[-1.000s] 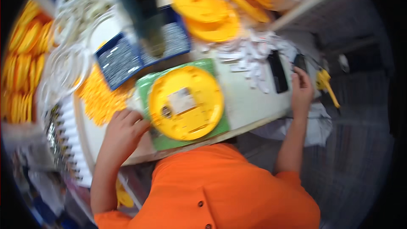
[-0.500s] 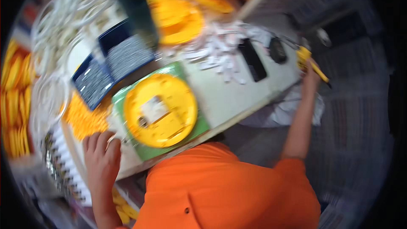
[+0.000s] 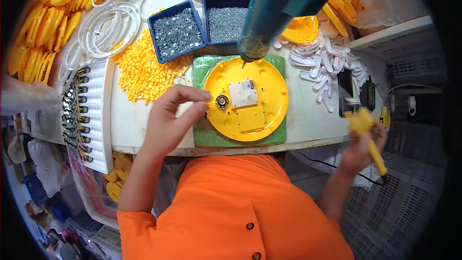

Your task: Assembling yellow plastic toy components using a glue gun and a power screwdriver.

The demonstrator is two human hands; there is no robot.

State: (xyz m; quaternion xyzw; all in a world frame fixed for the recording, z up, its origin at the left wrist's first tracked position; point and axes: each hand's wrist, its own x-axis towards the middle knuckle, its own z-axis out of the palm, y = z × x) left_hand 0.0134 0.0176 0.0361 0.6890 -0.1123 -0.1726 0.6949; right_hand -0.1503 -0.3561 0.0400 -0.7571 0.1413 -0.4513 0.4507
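Note:
A round yellow plastic plate (image 3: 222, 125) lies on a green mat (image 3: 202, 137). It carries a white box (image 3: 243, 94), a yellow rectangular cover (image 3: 251, 118) and a small round black part (image 3: 222, 101). Beside that black part, at the plate's left rim, my left hand (image 3: 174, 115) holds thumb and forefinger in a pinch; whatever is between them is too small to make out. My right hand (image 3: 358, 151) grips a yellow glue gun (image 3: 361, 121) with a black cord, off the table's right front edge.
Blue bins (image 3: 175, 33) of small metal parts stand behind the plate. A teal powered driver (image 3: 274, 19) hangs over its far edge. Small orange-yellow pieces (image 3: 144, 72) and a white foam rack (image 3: 98, 110) lie left; white strips (image 3: 322, 70) and a black phone (image 3: 345, 89) lie right.
My left hand has moved from beside the small yellow pieces to the plate's left rim. My right hand has brought the glue gun nearer the table's front. The view has turned.

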